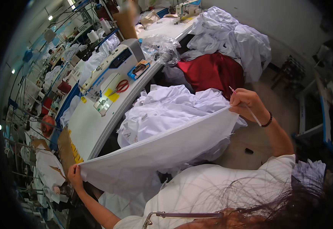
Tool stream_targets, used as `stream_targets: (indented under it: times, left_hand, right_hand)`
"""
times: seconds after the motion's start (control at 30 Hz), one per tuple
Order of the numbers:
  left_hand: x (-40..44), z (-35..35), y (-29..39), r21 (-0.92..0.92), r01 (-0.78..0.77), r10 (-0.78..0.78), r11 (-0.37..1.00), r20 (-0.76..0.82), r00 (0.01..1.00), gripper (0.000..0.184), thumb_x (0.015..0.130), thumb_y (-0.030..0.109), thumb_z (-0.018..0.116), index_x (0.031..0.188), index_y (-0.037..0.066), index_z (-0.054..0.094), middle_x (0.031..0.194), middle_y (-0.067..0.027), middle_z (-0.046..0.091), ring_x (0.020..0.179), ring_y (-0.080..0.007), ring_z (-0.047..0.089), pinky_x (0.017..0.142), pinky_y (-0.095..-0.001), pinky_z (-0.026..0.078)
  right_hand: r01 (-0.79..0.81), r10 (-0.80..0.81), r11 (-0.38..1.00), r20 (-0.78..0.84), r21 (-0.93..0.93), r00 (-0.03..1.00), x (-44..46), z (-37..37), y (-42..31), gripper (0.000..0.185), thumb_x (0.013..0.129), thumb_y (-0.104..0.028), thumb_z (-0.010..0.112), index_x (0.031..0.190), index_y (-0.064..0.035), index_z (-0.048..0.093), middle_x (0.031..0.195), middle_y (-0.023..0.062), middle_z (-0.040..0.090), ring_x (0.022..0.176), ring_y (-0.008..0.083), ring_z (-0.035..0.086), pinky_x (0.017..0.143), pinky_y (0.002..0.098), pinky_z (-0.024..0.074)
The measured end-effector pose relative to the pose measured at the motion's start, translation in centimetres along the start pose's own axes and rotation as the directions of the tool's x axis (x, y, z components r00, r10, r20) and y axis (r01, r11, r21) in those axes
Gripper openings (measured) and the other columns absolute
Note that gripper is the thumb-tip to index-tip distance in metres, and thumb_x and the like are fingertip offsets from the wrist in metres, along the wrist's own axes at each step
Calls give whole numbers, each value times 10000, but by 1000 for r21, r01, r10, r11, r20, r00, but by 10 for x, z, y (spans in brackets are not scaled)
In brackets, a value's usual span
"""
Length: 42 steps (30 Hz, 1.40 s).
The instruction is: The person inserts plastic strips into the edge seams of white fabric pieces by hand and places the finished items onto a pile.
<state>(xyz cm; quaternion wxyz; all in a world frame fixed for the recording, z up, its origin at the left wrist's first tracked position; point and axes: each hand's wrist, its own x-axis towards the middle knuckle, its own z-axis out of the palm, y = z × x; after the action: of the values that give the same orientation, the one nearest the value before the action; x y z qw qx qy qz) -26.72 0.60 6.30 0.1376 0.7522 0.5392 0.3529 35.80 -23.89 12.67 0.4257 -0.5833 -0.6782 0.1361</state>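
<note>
A long white cloth (162, 143) is stretched taut between my two hands, its straight folded edge slanting upward to the right. My left hand (75, 176) is closed in a pinch on the edge's left end, close to the table corner. Higher up, my right hand (246, 104) grips the other end between thumb and fingers. That hand also holds a thin white pen-like stick (253, 115) with a pinkish tip. Behind the cloth lies a heap of white fabric (174, 107).
Left is a sewing machine (111, 68) on a white table (94, 131), with red-handled scissors (121, 86) and a blue tray (139, 70). Red fabric (212, 74) and a white fabric pile (231, 38) stand behind. A small black object (249, 151) lies on the floor.
</note>
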Motion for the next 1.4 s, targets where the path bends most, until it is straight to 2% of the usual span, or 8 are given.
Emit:
stream_targets:
  times: [0.4, 0.5, 0.97, 1.03, 1.13, 1.2, 1.27, 1.4]
  left_hand:
    - [1, 1, -16, -31, -9, 10, 999, 2, 1000, 108, 809, 85, 541, 804, -23, 546, 729, -63, 547, 671, -140, 494, 628, -249, 402]
    - [2, 2, -12, -46, -22, 22, 999, 3, 1000, 114, 811, 93, 542, 805, -21, 547, 733, -67, 553, 675, -145, 500, 633, -250, 405]
    - [6, 8, 33, 33, 3, -5, 999, 59, 998, 103, 785, 79, 546, 788, -24, 550, 693, -73, 526, 630, -156, 491, 592, -265, 391]
    - [5, 17, 28, 84, -81, 81, 993, 5, 997, 115, 768, 85, 557, 784, -29, 558, 698, -108, 555, 650, -203, 536, 615, -287, 417]
    - [2, 23, 61, 53, -65, 65, 996, -2, 998, 124, 771, 109, 558, 793, -13, 558, 740, -105, 559, 711, -192, 544, 641, -269, 415]
    - [-6, 20, 60, -60, 64, -67, 996, -56, 996, 145, 791, 139, 569, 840, 2, 572, 746, -52, 566, 698, -141, 522, 631, -249, 406]
    - [-24, 6, 52, -357, 286, -292, 889, 37, 956, 152, 807, 157, 575, 853, 13, 582, 752, 8, 548, 708, -83, 486, 646, -213, 390]
    - [-80, -63, 43, -283, 145, -216, 948, -240, 946, 73, 812, 63, 552, 849, 13, 591, 778, 36, 533, 744, -51, 475, 676, -186, 380]
  right_hand:
    - [71, -80, 995, -133, -74, 988, -3, 5, 1, 240, 612, 68, 658, 638, -17, 435, 663, 61, 484, 568, 150, 480, 529, 242, 397]
    - [-173, 168, 985, -139, -26, 976, -2, 6, -9, 225, 611, 71, 658, 663, -12, 455, 656, 70, 484, 565, 161, 489, 527, 250, 404]
    - [16, -57, 963, -147, -268, 987, 9, -7, -8, 111, 664, 87, 557, 693, -16, 529, 634, 81, 456, 549, 202, 454, 507, 263, 375]
    - [101, -264, 845, -246, -525, 933, 20, -8, -13, 114, 665, 89, 548, 700, -19, 532, 658, 70, 458, 580, 193, 467, 515, 278, 383]
    - [97, -359, 756, -286, -648, 888, 36, -37, -3, 51, 767, 45, 525, 776, -5, 525, 840, 108, 523, 825, 221, 531, 732, 294, 431]
    - [35, -140, 969, -423, -245, 895, 40, -59, 21, 66, 839, -39, 484, 891, -20, 521, 931, 77, 555, 920, 174, 528, 844, 285, 393]
    - [33, -63, 995, -333, -95, 941, 52, -77, 31, 117, 851, -102, 487, 936, -26, 515, 917, 58, 546, 894, 141, 513, 834, 262, 377]
    - [-70, -228, 854, -492, -516, 840, 80, -18, -70, 90, 721, -33, 506, 635, -13, 489, 743, 98, 454, 646, 215, 450, 550, 307, 364]
